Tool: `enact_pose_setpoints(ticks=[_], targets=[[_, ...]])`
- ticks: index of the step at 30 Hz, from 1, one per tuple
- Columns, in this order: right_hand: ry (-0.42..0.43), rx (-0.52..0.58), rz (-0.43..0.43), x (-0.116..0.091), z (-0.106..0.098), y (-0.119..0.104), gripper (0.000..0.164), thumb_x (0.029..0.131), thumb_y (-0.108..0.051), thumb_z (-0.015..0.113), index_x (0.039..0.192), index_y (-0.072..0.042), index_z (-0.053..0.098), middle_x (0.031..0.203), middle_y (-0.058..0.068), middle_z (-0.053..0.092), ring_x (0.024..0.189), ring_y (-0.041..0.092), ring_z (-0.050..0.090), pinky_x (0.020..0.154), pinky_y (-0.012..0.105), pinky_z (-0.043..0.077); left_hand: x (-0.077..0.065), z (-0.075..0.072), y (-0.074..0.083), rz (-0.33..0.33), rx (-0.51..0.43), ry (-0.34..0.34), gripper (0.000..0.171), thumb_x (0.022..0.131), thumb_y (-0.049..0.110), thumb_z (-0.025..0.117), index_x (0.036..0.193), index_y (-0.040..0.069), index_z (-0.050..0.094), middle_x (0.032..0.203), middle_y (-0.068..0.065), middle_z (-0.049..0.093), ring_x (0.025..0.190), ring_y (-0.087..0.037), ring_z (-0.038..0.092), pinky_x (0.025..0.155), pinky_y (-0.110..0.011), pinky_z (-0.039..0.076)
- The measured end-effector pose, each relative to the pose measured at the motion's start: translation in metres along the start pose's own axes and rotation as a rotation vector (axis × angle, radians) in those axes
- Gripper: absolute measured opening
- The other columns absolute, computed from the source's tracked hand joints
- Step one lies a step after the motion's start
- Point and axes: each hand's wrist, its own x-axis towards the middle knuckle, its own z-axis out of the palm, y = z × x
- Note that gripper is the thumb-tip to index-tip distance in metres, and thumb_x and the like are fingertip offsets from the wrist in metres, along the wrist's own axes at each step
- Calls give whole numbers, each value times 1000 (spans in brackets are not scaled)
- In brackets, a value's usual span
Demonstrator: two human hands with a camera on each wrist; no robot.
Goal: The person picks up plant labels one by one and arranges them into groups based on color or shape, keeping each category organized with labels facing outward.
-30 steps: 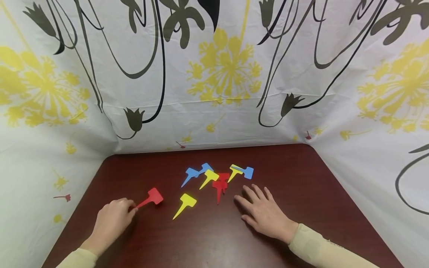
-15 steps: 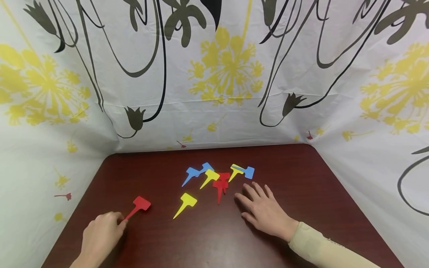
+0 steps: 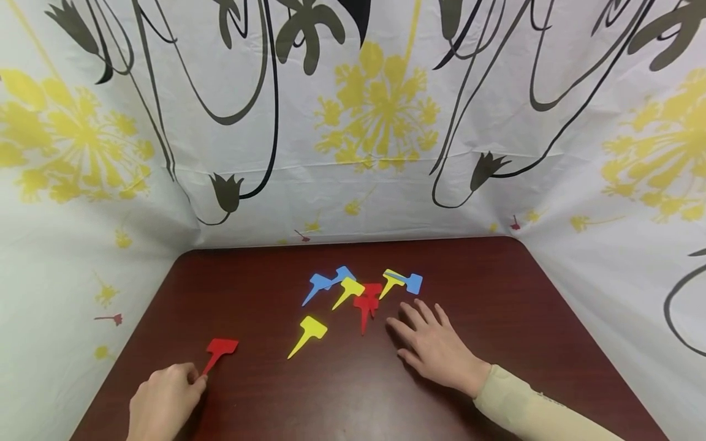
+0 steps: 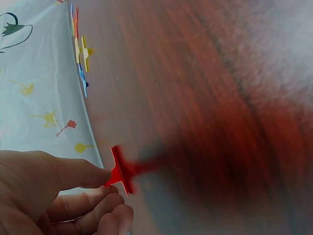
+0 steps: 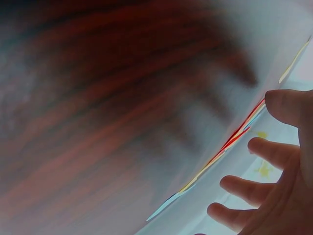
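Note:
Between thumb and fingertips, my left hand point(image 3: 162, 401) pinches the pointed stem of a red T-shaped plant label point(image 3: 222, 346) at the table's left side. Its flat head points away from the hand; the left wrist view shows the same red plant label point(image 4: 121, 171) edge-on. My right hand point(image 3: 438, 352) lies palm down with fingers spread, just right of a loose cluster of labels. In that cluster are overlapping red labels point(image 3: 366, 303), a yellow label point(image 3: 349, 288), blue labels point(image 3: 318, 283) and a crossed yellow-and-blue pair. Another yellow label point(image 3: 311, 329) lies nearer, between the hands.
The dark red-brown table point(image 3: 331, 398) has rounded far corners. A white cloth point(image 3: 353, 141) with yellow and grey plant prints hangs behind it and along both sides.
My left hand has drawn the red plant label left and toward me, and its head has turned slightly. The right hand and the other labels have stayed in place.

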Motion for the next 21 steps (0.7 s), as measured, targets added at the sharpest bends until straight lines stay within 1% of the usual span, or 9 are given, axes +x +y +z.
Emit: enact_pose_setpoints(ticks=[3,11,15,21], targets=[[0,0,-1,1,1,0,65,88,-45,74,146,-27,54,150,13,46,137,43,39,106,71,31,-2,3,-1,-27,-5,-16,23,90,25,72,70,19,62,57,3,50,52,-21,47,45,-38,37],[-4,5,-6,3,2,-2,64,88,-44,74,146,-26,55,150,13,46,137,43,39,107,71,30,-12,10,-5,-64,-14,2,30,88,24,73,64,18,57,54,2,45,51,-19,43,45,-33,31],[-10,2,-9,4,3,-2,63,88,-45,74,145,-26,56,149,12,48,136,42,39,107,70,30,-16,12,-10,-90,-28,-21,32,88,25,73,62,20,55,55,2,46,51,-19,44,45,-33,30],[-2,-2,-22,7,3,-3,59,89,-46,73,142,-25,59,144,11,52,134,42,42,107,70,30,-19,15,-13,-112,-36,-55,30,88,26,73,64,20,56,56,3,48,53,-21,46,47,-35,33]])
